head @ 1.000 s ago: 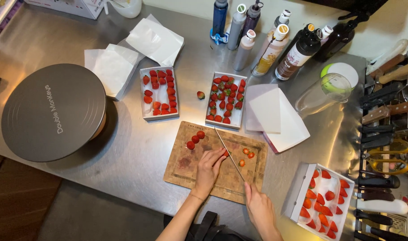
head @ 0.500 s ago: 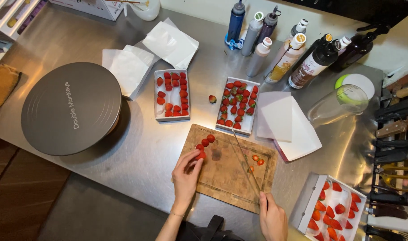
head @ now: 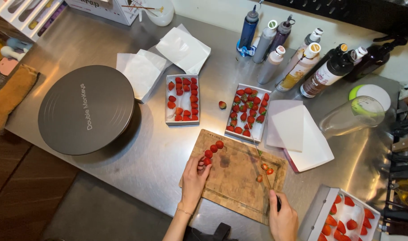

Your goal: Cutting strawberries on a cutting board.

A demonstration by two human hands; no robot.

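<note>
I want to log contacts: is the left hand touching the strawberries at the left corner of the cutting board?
Touching. In the head view the left hand has its fingertips on the lowest of the strawberries lined up on the cutting board, with no gap visible.
</note>
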